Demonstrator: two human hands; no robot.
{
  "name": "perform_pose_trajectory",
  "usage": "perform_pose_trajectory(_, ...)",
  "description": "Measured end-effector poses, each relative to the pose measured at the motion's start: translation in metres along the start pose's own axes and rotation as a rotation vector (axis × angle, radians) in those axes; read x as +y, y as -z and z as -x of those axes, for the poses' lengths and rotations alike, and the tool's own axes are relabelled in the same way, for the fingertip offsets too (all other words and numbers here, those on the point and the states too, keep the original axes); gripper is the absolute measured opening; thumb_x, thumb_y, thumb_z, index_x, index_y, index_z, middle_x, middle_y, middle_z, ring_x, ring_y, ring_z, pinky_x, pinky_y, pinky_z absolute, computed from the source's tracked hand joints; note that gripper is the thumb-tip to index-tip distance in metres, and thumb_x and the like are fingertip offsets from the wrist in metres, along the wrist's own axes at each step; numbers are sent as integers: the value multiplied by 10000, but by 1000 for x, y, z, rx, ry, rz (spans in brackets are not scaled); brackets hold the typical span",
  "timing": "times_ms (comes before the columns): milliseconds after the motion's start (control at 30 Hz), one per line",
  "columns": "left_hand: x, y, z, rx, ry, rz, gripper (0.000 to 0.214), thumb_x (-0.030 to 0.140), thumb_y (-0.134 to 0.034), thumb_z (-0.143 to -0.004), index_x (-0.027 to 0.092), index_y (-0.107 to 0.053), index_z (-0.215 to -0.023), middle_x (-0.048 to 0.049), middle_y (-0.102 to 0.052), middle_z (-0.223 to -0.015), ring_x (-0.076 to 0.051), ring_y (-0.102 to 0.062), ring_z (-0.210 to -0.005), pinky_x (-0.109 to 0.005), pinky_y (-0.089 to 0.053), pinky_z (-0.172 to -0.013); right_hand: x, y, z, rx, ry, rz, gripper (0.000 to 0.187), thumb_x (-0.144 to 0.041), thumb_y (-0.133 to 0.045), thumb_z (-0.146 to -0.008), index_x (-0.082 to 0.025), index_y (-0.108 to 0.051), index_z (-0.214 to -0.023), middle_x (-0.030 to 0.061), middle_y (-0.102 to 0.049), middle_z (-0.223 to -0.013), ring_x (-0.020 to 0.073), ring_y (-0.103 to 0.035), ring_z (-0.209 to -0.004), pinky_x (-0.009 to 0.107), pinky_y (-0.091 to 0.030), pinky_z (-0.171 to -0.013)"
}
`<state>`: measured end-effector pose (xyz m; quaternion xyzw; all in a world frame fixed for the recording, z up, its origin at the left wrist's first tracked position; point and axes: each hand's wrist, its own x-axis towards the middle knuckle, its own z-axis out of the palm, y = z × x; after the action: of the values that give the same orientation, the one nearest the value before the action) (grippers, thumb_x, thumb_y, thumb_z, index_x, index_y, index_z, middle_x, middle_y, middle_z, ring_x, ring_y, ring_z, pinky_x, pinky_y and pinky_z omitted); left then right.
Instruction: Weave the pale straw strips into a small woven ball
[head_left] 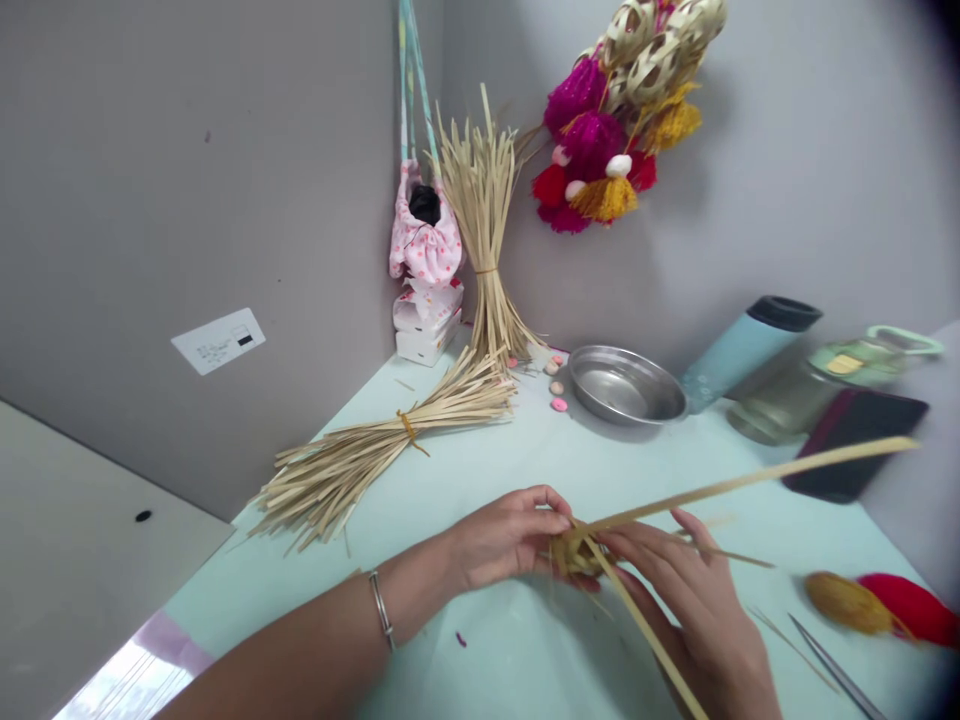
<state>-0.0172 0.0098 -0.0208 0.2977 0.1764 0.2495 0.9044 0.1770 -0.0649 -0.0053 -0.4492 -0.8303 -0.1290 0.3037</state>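
Straw weave [576, 554], knobbly, flat-stranded, in grip of left hand [511, 540] and right hand [691, 595]

Steel bowl [624, 390] beside blue tumbler [746, 350], dark phone [862, 425]; dotted bag [429, 252], wall label [217, 343]

One head-worn view, looking forward and down, close above the woven piece [576, 553], facing grey walls [300, 150]

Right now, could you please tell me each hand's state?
Left hand: closed on the small woven piece.
Right hand: at its other side; whether gripping cannot be told.
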Motion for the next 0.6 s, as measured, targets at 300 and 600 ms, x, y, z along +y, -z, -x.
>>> perform_pose_trajectory(300, 8, 8, 2, -149, 4, 19, 178, 227, -692, -803, 130, -581, -902, -141, -662, -1074, -217, -661, -921, -432, -499, -864, 5, 2, 2, -11, 14, -9, 167, -208, -486, -973, -219, -608, -1086, 38, -785, -905, 195, -738, -807, 471, -297, -1114)
perform_pose_trajectory(600, 4, 8, 1, -119, 2, -18, 257, 302, -750, -773, 142, -575, -873, -99, -678, -970, -173, -675, -826, -343, -545, -757, -8, 9, -3, 33, -11, -37, 140, -188, -558, -918, -221, -640, -1026, 42, -751, -900, 214, -718, -801, 498, -352, -1076)
